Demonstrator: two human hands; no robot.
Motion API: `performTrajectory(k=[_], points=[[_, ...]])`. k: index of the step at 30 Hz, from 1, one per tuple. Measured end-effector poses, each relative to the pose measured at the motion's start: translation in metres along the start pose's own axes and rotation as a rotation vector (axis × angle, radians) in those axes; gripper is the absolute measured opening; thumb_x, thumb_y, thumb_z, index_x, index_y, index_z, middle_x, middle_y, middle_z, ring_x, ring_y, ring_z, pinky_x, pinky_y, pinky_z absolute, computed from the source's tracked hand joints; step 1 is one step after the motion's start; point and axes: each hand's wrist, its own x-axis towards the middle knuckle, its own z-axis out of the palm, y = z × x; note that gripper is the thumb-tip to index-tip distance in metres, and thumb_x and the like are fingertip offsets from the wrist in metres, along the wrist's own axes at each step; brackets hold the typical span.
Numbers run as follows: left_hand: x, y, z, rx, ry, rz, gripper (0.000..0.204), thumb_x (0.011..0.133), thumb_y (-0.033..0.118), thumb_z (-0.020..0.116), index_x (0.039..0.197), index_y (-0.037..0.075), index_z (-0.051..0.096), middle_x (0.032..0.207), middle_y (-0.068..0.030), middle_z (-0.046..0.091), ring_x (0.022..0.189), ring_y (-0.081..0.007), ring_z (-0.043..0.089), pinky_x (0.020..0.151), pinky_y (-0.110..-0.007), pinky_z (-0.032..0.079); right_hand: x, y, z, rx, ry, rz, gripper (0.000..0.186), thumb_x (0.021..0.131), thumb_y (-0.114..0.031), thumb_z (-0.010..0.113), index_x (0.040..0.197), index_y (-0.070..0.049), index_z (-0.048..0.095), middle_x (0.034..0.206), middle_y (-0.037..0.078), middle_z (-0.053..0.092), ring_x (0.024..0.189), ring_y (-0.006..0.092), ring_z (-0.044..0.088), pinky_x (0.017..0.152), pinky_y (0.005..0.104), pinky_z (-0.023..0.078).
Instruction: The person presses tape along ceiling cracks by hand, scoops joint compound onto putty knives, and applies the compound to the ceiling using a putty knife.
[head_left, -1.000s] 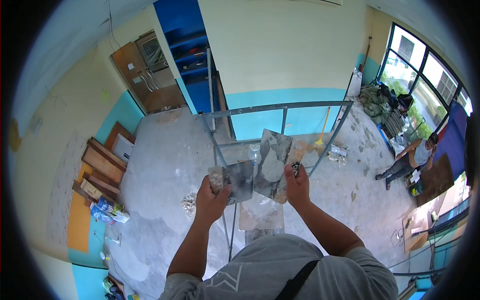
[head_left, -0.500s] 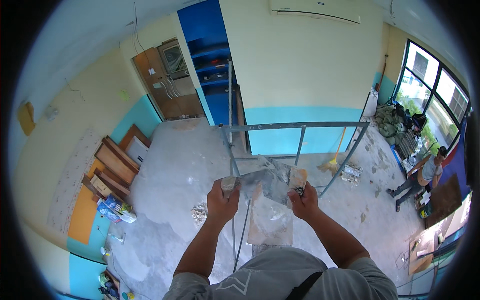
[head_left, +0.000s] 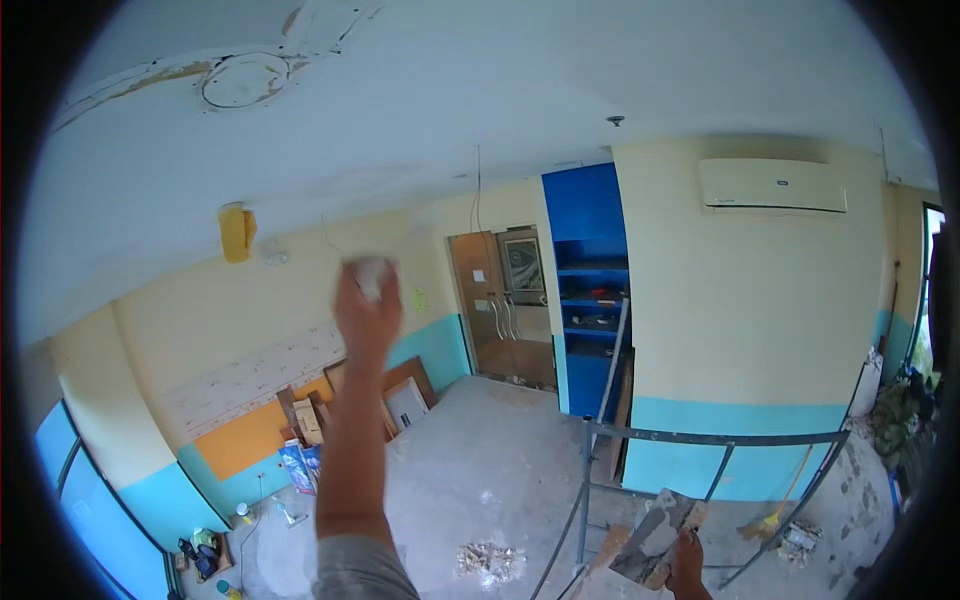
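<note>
My left hand (head_left: 366, 315) is raised toward the ceiling, its fingers closed round a plaster-caked scraper (head_left: 371, 277). Motion blurs it, and only a pale, crusted part shows at the fingertips. Low on the right, my right hand (head_left: 686, 567) grips a flat rectangular plastering trowel (head_left: 650, 538). Grey-white plaster is smeared over the trowel's plate. Overhead, the white ceiling (head_left: 480, 70) carries a round outlined patch (head_left: 245, 80) with rough brownish seams running from it.
A grey metal scaffold rail (head_left: 720, 437) stands in front of me, above the floor. Rubble (head_left: 490, 563) and a yellow broom (head_left: 772, 520) lie below. Boards (head_left: 408, 390) lean on the left wall. A yellow fixture (head_left: 236, 232) hangs near the ceiling; wires dangle.
The view has tilted up and left, bringing the ceiling in. My left hand has moved away from the trowel and up with the scraper. My right hand keeps the trowel low.
</note>
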Motion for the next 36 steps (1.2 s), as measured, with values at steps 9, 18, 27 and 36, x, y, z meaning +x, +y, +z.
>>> performTrajectory(k=[9, 18, 27, 36], points=[[0.258, -0.007, 0.002, 0.324, 0.141, 0.223, 0.038, 0.082, 0.030, 0.065, 0.109, 0.003, 0.059, 0.095, -0.0214, 0.066, 0.089, -0.0412, 0.062, 0.077, -0.047, 0.048, 0.060, 0.033, -0.022, 0.280, 0.005, -0.015, 0.043, 0.094, -0.038, 0.050, 0.122, -0.006, 0.049, 0.097, 0.009, 0.058, 0.084, 0.0274, 0.060, 0.074, 0.0473, 0.051], [0.338, -0.007, 0.038, 0.495, 0.132, 0.245, 0.046, 0.081, 0.031, 0.066, 0.118, 0.004, 0.056, 0.109, -0.0228, 0.061, 0.102, -0.0382, 0.059, 0.086, -0.045, 0.048, 0.078, 0.056, -0.092, -0.383, -0.013, -0.540, 0.057, 0.098, -0.041, 0.035, 0.135, 0.002, 0.042, 0.117, 0.016, 0.055, 0.103, 0.0313, 0.053, 0.096, 0.0431, 0.041], [0.336, -0.005, 0.027, 0.597, 0.359, 0.042, 0.049, 0.082, 0.034, 0.067, 0.117, 0.003, 0.052, 0.109, -0.0208, 0.059, 0.104, -0.0377, 0.057, 0.086, -0.045, 0.048, 0.031, -0.027, -0.081, 0.253, 0.307, 0.032, 0.050, 0.098, -0.030, 0.040, 0.138, 0.000, 0.039, 0.137, 0.016, 0.045, 0.125, 0.0270, 0.042, 0.103, 0.0405, 0.035], [0.290, -0.032, 0.016, 0.415, 0.485, -0.009, 0.044, 0.082, 0.034, 0.066, 0.108, 0.000, 0.055, 0.102, -0.0211, 0.064, 0.096, -0.0387, 0.061, 0.083, -0.045, 0.049, 0.033, -0.033, -0.077, 0.297, 0.276, 0.037, 0.051, 0.099, -0.031, 0.040, 0.139, 0.000, 0.038, 0.136, 0.015, 0.045, 0.125, 0.0262, 0.042, 0.103, 0.0385, 0.036]])
